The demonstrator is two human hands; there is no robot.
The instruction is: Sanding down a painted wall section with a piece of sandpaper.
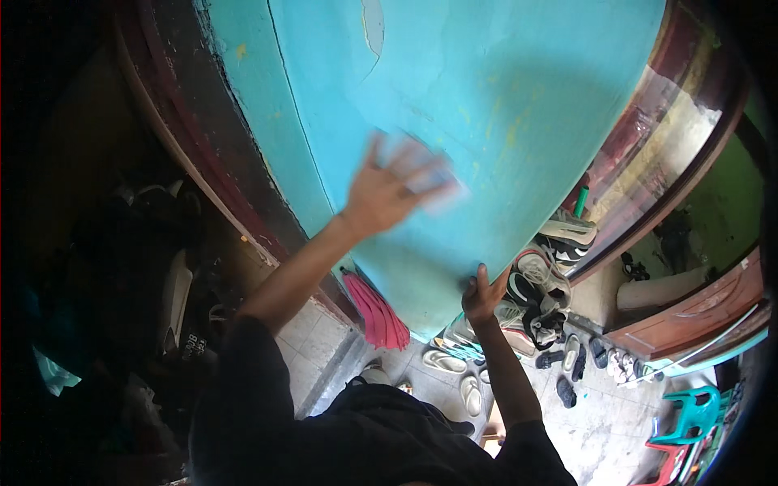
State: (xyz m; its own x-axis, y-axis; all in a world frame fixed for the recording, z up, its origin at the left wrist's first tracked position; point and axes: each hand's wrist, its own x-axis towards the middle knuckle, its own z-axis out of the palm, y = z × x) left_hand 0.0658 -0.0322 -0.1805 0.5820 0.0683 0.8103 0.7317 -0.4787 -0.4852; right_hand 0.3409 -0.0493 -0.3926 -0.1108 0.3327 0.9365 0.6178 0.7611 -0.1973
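My left hand (386, 194) is blurred in front of a turquoise painted wall (437, 91), its fingers spread. A pale, thin piece (448, 193) shows under and past its fingers, too smeared to tell whether it is cloth or paper. Lower down, my right hand (485, 296) clasps the right edge of the wall, thumb on the front face and fingers around the corner. The paint has a peeled grey patch (374, 27) near the top, a long crack on the left and yellowish marks at right of centre.
Pink cloth strips (378, 313) hang at the wall's lower left. Shoes (538, 267) are heaped behind the right edge, with sandals (471, 395) on the tiled floor (571, 437). A green plastic chair (690, 413) stands lower right. A dark motorbike (177, 297) is at left.
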